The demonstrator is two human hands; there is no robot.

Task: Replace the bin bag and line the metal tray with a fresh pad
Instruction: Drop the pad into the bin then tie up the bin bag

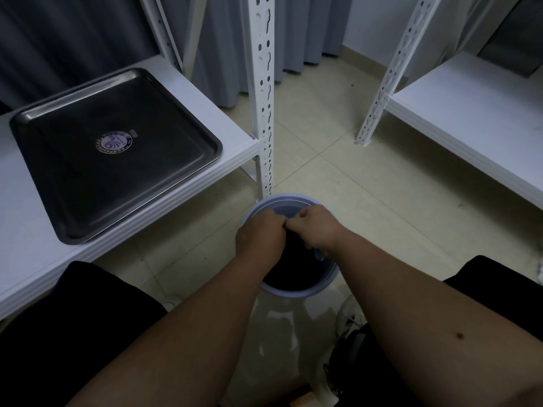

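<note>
So the room's pretty dim. There's a white shelf (188, 92) on the left with a perforated white upright post (264, 98) at its front corner, holes and slots punched all the way up. Another white shelf (470, 118) sits over on the right, with its own slotted angled post (382, 92). Grey curtains (226, 39) hang along the back wall down to the floor. The floor (367, 207) is pale beige tile, kinda glossy, with visible grout lines and a few dark specks.
</note>
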